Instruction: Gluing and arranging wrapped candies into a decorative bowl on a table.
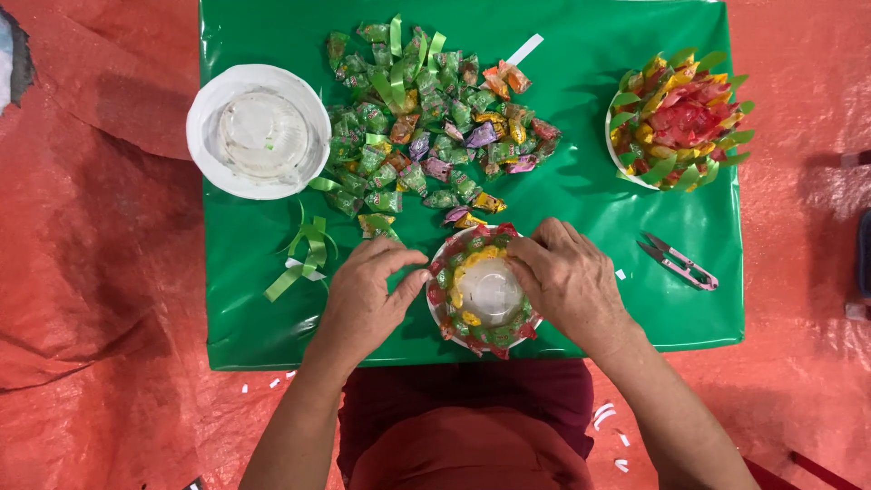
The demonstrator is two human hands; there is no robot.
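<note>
Two hands sat on the candy bowl (485,290) at the near edge of the green table (581,209). The left hand (363,295) pinched its rim with a clenched grip on a wrapper; the right hand (567,272) pressed fingertips onto the clear dome. Beyond both grips lay the loose candy pile (435,118), an empty white bowl (259,132) past the left, snips (679,261) beside the right.

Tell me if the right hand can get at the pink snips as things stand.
Probably yes: the right hand rests on the candy bowl, and the pink snips lie just beside it on bare green table, nothing between.
</note>
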